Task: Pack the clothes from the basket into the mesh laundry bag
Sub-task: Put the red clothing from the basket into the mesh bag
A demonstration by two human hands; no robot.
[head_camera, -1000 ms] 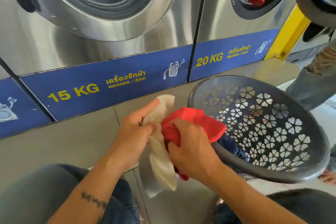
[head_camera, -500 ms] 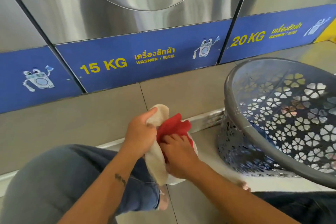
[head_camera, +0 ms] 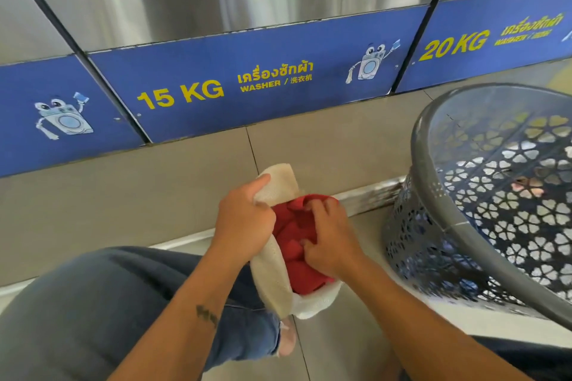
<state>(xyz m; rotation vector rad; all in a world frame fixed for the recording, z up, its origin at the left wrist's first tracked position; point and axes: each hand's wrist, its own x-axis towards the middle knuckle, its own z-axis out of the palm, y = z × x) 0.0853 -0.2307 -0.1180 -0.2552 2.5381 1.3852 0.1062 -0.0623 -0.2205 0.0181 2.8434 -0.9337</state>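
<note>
A cream mesh laundry bag (head_camera: 272, 284) hangs open low in the middle of the view. My left hand (head_camera: 244, 223) grips its upper edge. A red garment (head_camera: 294, 244) sits in the bag's mouth, and my right hand (head_camera: 331, 241) has its curled fingers on the cloth, pushing into it. The grey plastic basket (head_camera: 464, 226) with flower-shaped holes stands tilted to the right, with dark clothes showing through its wall.
Steel washing machines with blue 15 KG and 20 KG labels (head_camera: 247, 83) fill the wall ahead, above a tiled step (head_camera: 123, 195). My jeans-clad left knee (head_camera: 93, 303) is at lower left and my right leg at lower right.
The red garment has gone from above the bag down into its mouth. The view has swung down and left, so the basket now sits farther right.
</note>
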